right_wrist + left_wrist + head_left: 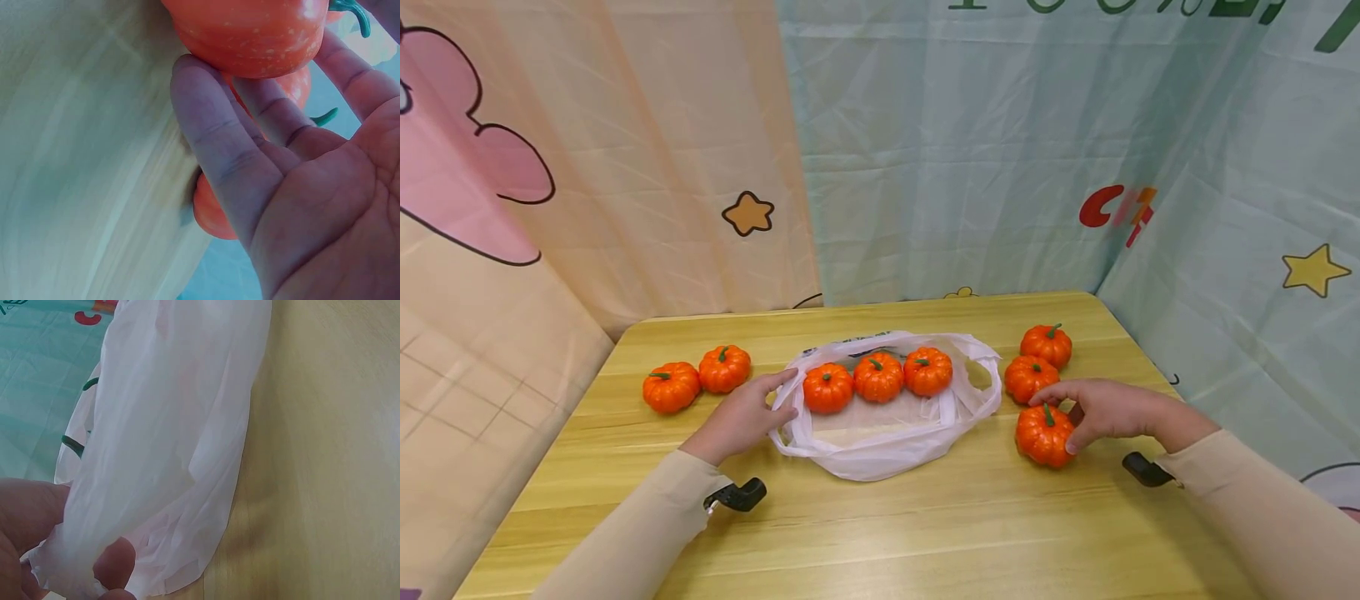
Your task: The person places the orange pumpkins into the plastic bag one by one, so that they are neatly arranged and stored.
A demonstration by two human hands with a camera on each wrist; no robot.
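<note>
A white plastic bag (880,458) lies wide open on the table, with three small orange pumpkins (878,382) in a row inside it. At the bag's left side, my left hand (741,421) pinches the edge; the left wrist view shows thumb and fingers curled on the thin plastic (156,444). My right hand (1108,410) grips the nearest pumpkin (1041,437) to the right of the bag, thumb on its near side and fingers over its far side. From the right wrist, this pumpkin's (262,37) underside shows above the fingertips.
Two more pumpkins, one nearer (1030,380) and one farther (1047,346), stand behind the gripped one. Left of the bag sit another pair, an outer pumpkin (671,388) and an inner pumpkin (725,369). Printed curtains (955,167) hang behind the wooden table (880,542).
</note>
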